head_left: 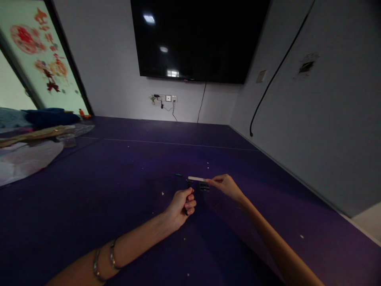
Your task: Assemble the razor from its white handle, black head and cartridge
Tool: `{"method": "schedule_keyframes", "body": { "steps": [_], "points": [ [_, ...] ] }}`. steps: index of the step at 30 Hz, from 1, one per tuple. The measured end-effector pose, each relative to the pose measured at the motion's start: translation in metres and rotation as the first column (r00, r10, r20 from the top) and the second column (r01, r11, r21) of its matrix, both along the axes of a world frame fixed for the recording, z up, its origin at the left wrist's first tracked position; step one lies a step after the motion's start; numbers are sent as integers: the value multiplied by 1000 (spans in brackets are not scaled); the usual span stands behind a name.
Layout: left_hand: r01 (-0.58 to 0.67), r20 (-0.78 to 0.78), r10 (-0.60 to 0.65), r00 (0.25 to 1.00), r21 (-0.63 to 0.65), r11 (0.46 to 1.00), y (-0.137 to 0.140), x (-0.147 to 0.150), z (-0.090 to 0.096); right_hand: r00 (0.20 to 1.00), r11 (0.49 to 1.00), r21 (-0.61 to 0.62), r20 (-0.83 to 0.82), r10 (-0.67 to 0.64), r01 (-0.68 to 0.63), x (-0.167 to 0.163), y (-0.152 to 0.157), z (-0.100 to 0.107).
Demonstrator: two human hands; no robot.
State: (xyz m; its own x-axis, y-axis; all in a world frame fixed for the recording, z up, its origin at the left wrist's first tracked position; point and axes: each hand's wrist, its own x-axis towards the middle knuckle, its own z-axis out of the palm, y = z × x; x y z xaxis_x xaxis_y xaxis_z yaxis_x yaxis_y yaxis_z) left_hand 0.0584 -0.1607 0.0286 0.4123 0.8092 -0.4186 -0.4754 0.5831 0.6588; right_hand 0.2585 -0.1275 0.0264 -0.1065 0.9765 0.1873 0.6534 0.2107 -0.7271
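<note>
My left hand (182, 204) is closed in a fist around the dark handle of what looks like a black razor (189, 182), its small wide head pointing up and away from me. Between the fingertips and thumb of my right hand (224, 185) is a flat, pale wooden stick (197, 179) with a rounded end. The stick reaches left, its tip just above the razor's head; whether they touch I cannot tell. Below the stick lies a small black tray-like piece (204, 186), its details too dark to make out. A thin dark green object (178, 174) rests a little farther left.
The purple floor-like surface (133, 167) carries scattered white bits. At the left lie a plastic sheet (32, 161) and dark blue cloth (53, 117). A large television (199, 39) hangs on the far wall above sockets (168, 98); a black cable (276, 71) runs down the right wall.
</note>
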Motion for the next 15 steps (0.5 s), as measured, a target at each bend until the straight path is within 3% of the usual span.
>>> {"method": "schedule_keyframes", "body": {
  "steps": [15],
  "points": [
    [0,-10,0,1000,47,999,-3,3,-7,998,999,47,62,1,-4,0,1,-2]
  ]
}}
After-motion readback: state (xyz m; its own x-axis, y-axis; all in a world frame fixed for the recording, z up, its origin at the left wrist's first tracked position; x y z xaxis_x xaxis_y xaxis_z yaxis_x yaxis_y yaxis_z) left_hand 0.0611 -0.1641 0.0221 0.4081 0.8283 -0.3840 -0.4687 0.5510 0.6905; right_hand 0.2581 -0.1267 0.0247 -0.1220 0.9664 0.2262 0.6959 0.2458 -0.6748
